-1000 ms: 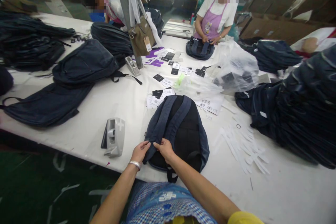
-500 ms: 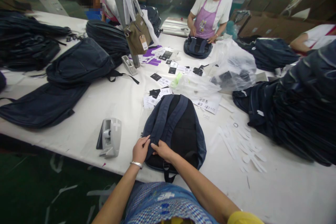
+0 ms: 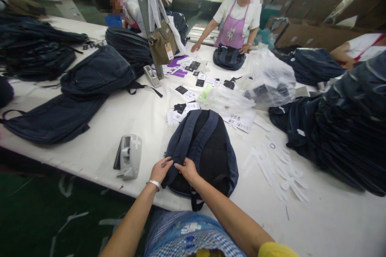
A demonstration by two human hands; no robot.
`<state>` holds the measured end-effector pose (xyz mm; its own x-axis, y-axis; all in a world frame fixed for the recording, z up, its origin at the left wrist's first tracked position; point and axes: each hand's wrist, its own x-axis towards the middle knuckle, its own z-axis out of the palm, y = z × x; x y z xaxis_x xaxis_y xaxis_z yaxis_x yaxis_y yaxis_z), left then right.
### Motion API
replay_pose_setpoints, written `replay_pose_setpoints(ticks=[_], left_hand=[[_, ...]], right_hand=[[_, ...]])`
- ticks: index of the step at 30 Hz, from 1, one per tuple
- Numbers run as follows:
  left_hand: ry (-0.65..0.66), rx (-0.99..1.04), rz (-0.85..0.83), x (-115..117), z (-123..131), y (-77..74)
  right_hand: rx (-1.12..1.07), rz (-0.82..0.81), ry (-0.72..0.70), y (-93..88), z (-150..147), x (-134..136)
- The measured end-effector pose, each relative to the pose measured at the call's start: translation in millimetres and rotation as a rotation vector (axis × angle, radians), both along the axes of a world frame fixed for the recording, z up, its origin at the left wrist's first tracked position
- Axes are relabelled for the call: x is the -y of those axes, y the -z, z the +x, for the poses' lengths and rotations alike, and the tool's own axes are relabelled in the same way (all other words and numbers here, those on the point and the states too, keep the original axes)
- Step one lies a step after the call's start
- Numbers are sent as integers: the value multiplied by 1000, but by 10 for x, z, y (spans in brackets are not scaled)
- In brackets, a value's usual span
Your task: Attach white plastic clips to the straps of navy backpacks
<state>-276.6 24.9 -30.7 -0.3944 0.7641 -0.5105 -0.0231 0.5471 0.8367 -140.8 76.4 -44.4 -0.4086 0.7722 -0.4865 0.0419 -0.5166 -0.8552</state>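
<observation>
A navy and black backpack [image 3: 214, 152] lies on the white table in front of me, its straps and back panel facing up. My left hand [image 3: 161, 168] pinches the lower end of the backpack's left shoulder strap, thumb and fingers together. Close beside it, my right hand [image 3: 187, 168] grips the same strap area, fingers bent around it. The two hands almost touch at the fingertips. To the left stands a grey tape dispenser [image 3: 131, 156]. Just beyond the backpack lie black and white hang tags [image 3: 182, 110].
Stacked dark backpacks [image 3: 340, 128] rise at the right, with another pile [image 3: 30, 48] at the far left. White paper strips [image 3: 280, 168] and a clear plastic bag [image 3: 271, 76] lie on the right. A metal post [image 3: 144, 4] carries an olive bag [image 3: 163, 42]. Co-workers [image 3: 233, 24] work across the table.
Both my hands stay on the strap, with little movement. The co-worker across the table has stretched an arm toward the tags. The camera view has shifted slightly.
</observation>
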Motion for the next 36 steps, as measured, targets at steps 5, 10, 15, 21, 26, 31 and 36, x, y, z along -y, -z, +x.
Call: replay_pose_setpoints(ticks=[5,10,15,21,26,31,36], left_hand=[[78,-36,38,-12,-76,10],[234,119,163,35,-106,-11],[226,257,126,5,-147,59],[63,333,58,41,-110,108],[31,393,-32,212,38,114],[-71,148,-198,233,76,141],[149,95,-192,200,34,60]], right_hand=[[12,-22,1,-39,-44,-76],[83,-73,-44,-66,-6,-141],[44,43,-57,-31,10,-159],[119,33,-115,32,16,-225],[253,-118,-97,30,1,-182],[338,-21,-135,51,95,-121],[489,136,-449,88,197,-82]])
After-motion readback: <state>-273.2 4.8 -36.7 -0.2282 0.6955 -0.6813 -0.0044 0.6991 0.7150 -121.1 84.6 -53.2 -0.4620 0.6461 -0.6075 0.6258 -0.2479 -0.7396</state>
